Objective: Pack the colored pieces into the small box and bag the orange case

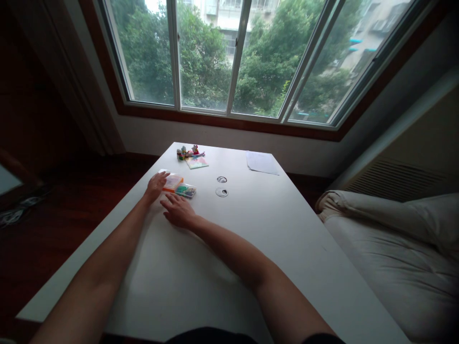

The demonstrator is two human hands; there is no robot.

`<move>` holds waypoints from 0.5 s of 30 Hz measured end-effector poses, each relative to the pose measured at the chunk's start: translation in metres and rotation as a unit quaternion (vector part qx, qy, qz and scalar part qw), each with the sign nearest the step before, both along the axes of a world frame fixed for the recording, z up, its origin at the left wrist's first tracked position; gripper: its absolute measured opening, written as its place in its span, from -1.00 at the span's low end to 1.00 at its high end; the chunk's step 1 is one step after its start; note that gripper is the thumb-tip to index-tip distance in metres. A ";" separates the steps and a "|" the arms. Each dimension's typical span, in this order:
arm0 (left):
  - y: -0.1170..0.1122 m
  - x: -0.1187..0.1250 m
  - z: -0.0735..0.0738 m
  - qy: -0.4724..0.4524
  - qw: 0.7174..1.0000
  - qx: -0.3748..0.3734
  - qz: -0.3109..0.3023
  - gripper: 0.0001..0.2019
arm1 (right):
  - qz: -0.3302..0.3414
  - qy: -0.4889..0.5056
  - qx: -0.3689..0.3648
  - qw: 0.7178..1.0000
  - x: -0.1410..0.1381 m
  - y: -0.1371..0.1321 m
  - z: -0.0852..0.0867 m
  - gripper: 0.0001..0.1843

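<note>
My left hand [156,185] rests on the white table [229,248] with its fingers stretched against the left end of a small clear box with orange contents [172,182]. Beside that box lies a second small clear box holding green and coloured bits [185,190]. My right hand [178,210] lies flat on the table just in front of both boxes, fingers spread, holding nothing.
Small colourful toy figures [186,152] and a printed card [197,162] sit at the table's far edge. A sheet of paper [261,162] lies far right. Two round clear lids [221,186] sit mid-table. A cushioned seat [394,248] stands to the right, a window behind.
</note>
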State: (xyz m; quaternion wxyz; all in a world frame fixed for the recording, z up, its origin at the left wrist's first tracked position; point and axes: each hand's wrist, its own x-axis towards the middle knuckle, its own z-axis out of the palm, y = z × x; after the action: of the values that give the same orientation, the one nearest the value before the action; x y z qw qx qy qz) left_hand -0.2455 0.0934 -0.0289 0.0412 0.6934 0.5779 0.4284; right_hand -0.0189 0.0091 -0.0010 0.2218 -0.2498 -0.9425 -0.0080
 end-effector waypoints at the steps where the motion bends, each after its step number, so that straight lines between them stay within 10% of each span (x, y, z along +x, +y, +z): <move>1: -0.002 -0.001 0.001 -0.020 1.000 0.013 0.001 -0.52 | -0.006 -0.008 -0.002 1.000 -0.002 -0.002 -0.001 -0.49; 7: -0.004 -0.009 -0.002 -0.183 0.977 0.050 0.094 -0.59 | -0.014 -0.025 -0.014 0.999 0.003 0.004 0.005 -0.69; 15: 0.008 -0.015 -0.014 -0.351 0.930 -0.002 0.113 -0.57 | 0.036 -0.064 0.010 0.997 -0.013 0.026 0.004 -0.48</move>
State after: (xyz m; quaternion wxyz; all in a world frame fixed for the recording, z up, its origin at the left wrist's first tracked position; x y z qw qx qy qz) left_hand -0.2609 0.1011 -0.0426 0.1942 0.4288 0.6023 0.6448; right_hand -0.0319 0.0350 0.0030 0.1633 -0.2121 -0.9632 -0.0255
